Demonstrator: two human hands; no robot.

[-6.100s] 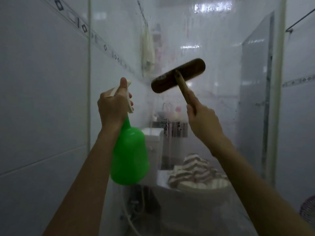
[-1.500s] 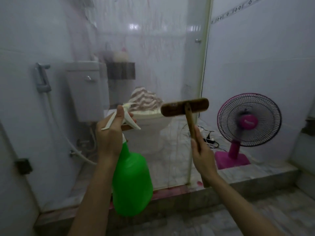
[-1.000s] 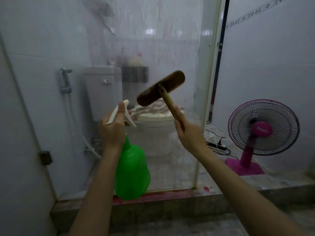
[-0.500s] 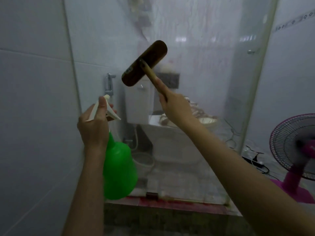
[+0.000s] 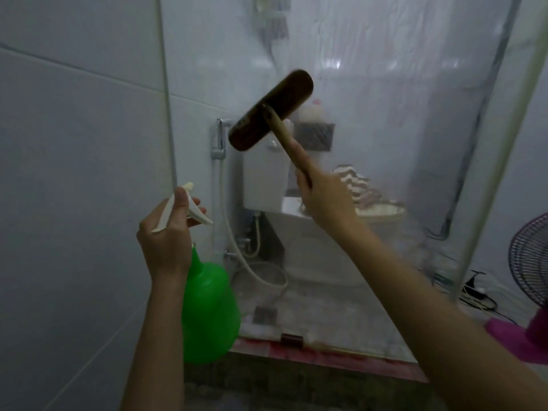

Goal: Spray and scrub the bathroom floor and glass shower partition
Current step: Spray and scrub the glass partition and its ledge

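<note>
Glass shower partition (image 5: 385,129) spans 12 to 3 o'clock, streaked wet. A brown scrub brush (image 5: 271,109) tilts before it near centre, its handle gripped by the right hand (image 5: 324,197). At 7 o'clock the left hand (image 5: 166,232) grasps a green spray bottle (image 5: 207,310) by its trigger head.

Pale tiled wall (image 5: 74,173), left of the left hand (image 5: 166,235). White cistern (image 5: 264,179) beyond, between both hands; hose (image 5: 221,203) hangs beside it. Striped cloth (image 5: 363,188) on toilet (image 5: 308,256), past the right hand (image 5: 326,200). Fan (image 5: 530,262), pink base, far right. Marbled floor (image 5: 341,318); red-edged step (image 5: 326,358) below. Dim light.
</note>
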